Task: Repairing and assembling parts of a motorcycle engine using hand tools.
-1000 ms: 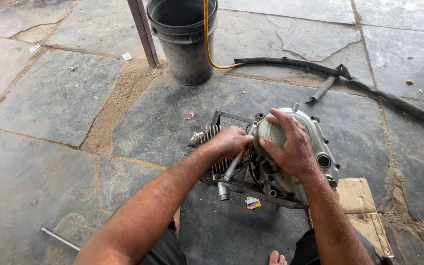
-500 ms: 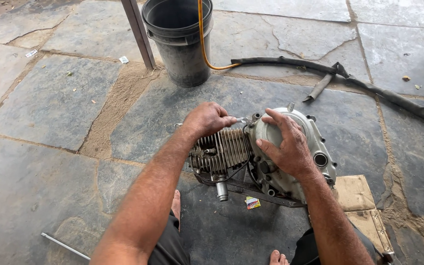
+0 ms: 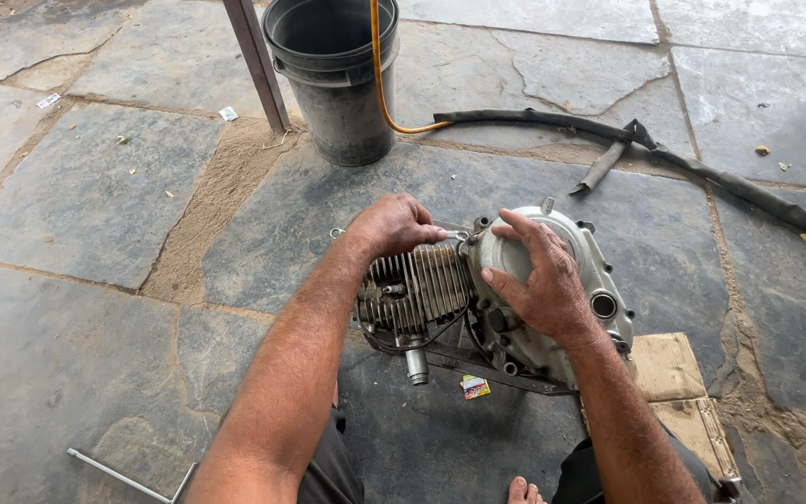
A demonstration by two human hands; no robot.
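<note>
A small motorcycle engine lies on the stone floor in the head view, with a finned cylinder (image 3: 420, 291) on its left and a rounded grey crankcase cover (image 3: 599, 303) on its right. My left hand (image 3: 394, 226) rests over the far top edge of the finned cylinder, fingers curled down on it. My right hand (image 3: 538, 275) lies flat with fingers spread on the crankcase cover. A short metal pipe stub (image 3: 416, 364) sticks out of the cylinder toward me.
A black bucket (image 3: 333, 79) with an orange hose (image 3: 382, 84) stands beyond the engine, beside a metal post (image 3: 256, 61). A black rubber hose (image 3: 664, 154) runs across the floor at right. Cardboard (image 3: 678, 392) lies under the engine's right side. A metal rod (image 3: 123, 478) lies at lower left.
My left hand has left the near side of the cylinder and moved up to its far top edge. My right hand has stayed on the crankcase cover.
</note>
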